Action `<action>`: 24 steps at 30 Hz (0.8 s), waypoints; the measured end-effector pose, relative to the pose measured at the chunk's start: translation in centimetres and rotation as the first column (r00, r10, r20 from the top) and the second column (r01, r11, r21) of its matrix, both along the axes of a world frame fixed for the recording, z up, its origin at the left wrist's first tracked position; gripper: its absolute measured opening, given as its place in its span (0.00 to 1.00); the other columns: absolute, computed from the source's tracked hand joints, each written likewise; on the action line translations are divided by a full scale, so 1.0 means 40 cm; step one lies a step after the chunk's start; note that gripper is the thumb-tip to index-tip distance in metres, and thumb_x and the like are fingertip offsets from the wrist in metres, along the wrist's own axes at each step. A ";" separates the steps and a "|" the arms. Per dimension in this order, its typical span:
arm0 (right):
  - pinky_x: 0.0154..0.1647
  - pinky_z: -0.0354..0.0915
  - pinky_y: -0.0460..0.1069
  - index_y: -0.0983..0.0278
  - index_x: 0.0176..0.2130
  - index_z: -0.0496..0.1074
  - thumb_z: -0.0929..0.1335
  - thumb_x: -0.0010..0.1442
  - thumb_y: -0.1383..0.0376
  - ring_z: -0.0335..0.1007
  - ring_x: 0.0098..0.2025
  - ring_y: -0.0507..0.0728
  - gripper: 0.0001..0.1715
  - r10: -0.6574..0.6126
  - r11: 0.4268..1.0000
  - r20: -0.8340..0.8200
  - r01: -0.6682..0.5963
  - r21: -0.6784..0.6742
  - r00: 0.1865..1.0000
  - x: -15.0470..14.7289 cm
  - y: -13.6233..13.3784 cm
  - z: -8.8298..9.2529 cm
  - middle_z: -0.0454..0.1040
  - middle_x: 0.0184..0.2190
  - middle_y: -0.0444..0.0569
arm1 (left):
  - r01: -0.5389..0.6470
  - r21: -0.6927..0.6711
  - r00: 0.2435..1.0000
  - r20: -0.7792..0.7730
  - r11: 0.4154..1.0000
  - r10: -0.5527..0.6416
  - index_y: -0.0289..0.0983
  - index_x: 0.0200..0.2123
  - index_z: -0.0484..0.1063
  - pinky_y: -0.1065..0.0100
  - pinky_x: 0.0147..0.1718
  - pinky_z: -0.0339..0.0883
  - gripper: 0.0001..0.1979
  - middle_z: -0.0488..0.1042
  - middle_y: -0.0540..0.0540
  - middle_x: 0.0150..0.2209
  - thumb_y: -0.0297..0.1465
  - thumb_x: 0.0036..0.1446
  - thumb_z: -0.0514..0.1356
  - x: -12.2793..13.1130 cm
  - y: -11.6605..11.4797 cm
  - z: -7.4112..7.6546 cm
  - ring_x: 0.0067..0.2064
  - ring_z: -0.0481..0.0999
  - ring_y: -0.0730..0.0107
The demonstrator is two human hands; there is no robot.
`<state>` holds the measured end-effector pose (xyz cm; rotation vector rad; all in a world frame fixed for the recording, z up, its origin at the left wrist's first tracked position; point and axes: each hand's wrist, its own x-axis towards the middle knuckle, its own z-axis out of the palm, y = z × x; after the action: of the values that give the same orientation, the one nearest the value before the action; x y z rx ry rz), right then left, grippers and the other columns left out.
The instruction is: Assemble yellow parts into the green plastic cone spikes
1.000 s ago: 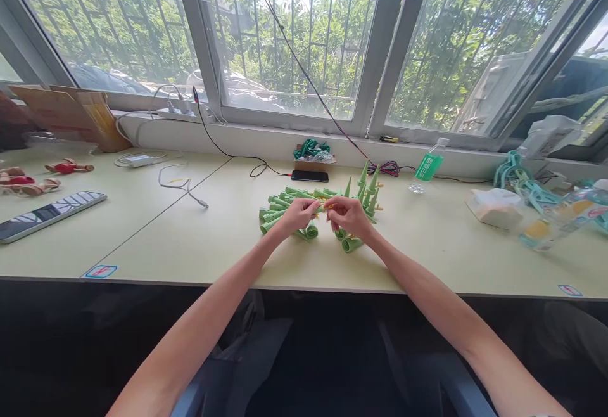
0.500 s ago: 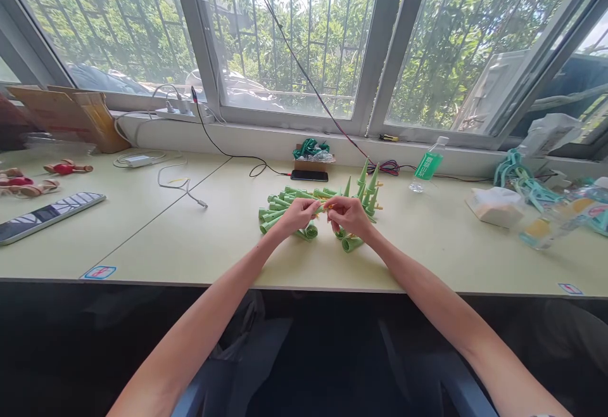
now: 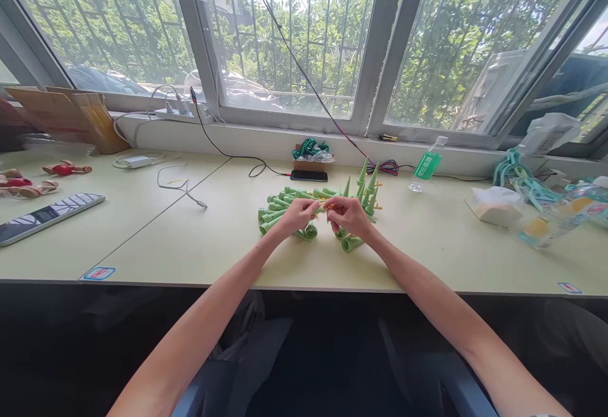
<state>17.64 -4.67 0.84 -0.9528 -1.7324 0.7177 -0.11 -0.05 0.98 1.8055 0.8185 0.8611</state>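
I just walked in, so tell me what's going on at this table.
A person is working over the table. The left hand pinches a green rolled cone; the right hand has its fingers pinched close by, seemingly on a bit of yellow. More green cones lie beside the left hand, and several upright ones point up just behind the right.
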 end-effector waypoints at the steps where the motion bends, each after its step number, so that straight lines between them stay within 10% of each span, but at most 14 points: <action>1: 0.16 0.63 0.43 0.64 0.34 0.72 0.64 0.51 0.67 0.67 0.15 0.50 0.09 -0.004 1.000 0.009 0.004 0.009 1.000 -0.001 0.000 0.000 0.71 0.19 0.41 | -0.001 0.003 1.000 0.004 1.000 0.001 0.37 0.22 0.56 0.75 0.14 0.45 0.20 0.53 0.55 0.18 0.44 0.58 0.56 0.000 0.000 0.000 0.16 0.50 0.83; 24: 0.18 0.64 0.44 0.61 0.43 0.69 0.65 0.56 0.66 0.66 0.15 0.49 0.12 -0.022 0.997 0.041 0.018 0.079 0.999 -0.004 -0.002 -0.004 0.71 0.22 0.39 | -0.033 -0.011 0.999 0.026 0.999 0.033 0.36 0.22 0.58 0.76 0.15 0.48 0.17 0.53 0.56 0.16 0.38 0.60 0.54 0.004 -0.013 0.016 0.16 0.52 0.82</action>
<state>17.49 -4.73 0.68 -0.9362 -1.7723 0.6162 0.05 -0.58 1.62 1.7724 0.8364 0.8986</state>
